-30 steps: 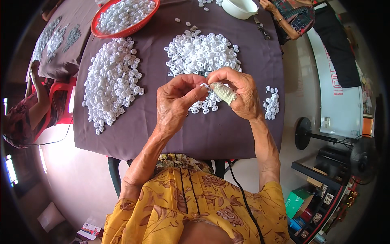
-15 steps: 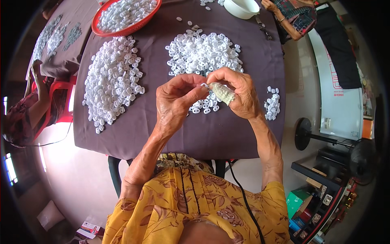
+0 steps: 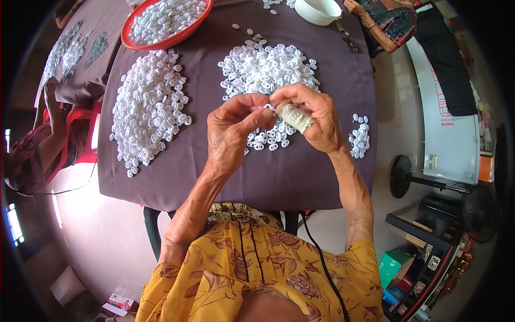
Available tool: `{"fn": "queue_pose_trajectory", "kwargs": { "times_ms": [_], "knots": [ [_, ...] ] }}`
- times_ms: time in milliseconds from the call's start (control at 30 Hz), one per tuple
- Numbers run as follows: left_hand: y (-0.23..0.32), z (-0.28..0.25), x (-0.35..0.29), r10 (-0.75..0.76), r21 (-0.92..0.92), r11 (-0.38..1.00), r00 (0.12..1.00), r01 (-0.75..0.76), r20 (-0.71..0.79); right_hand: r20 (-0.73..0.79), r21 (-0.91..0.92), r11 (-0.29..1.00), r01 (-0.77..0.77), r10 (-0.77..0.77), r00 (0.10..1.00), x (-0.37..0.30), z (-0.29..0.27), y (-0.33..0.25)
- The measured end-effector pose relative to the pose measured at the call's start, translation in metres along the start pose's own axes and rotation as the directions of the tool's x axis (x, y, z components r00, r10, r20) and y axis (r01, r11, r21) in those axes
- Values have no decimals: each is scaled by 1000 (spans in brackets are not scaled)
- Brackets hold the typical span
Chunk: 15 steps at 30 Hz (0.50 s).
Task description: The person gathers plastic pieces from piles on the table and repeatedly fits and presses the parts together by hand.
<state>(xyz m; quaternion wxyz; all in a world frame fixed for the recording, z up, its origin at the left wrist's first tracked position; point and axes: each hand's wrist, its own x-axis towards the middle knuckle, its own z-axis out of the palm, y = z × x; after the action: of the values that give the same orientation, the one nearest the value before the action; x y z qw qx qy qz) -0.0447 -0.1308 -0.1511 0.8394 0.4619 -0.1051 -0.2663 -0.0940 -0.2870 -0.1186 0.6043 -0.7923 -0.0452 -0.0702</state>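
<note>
My left hand [image 3: 229,129] pinches a small white plastic piece [image 3: 269,108] between thumb and fingers, above the middle of the table. Close against it, my right hand [image 3: 323,121] has its index finger curled over to the same piece. A pale yellow knitted cover [image 3: 296,118] wraps what looks like the right thumb. Fingers hide much of the held piece. Beneath and beyond both hands spreads a heap of white oval pieces with two holes [image 3: 268,67], partly hidden by them.
A long pile of like pieces [image 3: 147,112] lies at left, a small pile [image 3: 360,138] at right. At the back stand a heaped red basket [image 3: 201,20] and a white bowl [image 3: 316,16]. Other people sit at far left and far right.
Both hands stay together over the heap. The right thumb with its knitted cover has tilted and shifted slightly, and the white piece at the left fingertips shows more.
</note>
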Motion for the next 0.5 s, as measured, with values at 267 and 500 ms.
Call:
{"fn": "queue_pose_trajectory", "kwargs": {
  "times_ms": [267,500],
  "knots": [
    [-2,-1,1,5,-22,1000,999,-6,-46,-59,-6,999,-52,51,997,-4,5,3],
    [-4,-3,2,-13,-13,1000,998,12,-57,-95,-184,983,24,-42,995,-1,13,8]
  ]
}}
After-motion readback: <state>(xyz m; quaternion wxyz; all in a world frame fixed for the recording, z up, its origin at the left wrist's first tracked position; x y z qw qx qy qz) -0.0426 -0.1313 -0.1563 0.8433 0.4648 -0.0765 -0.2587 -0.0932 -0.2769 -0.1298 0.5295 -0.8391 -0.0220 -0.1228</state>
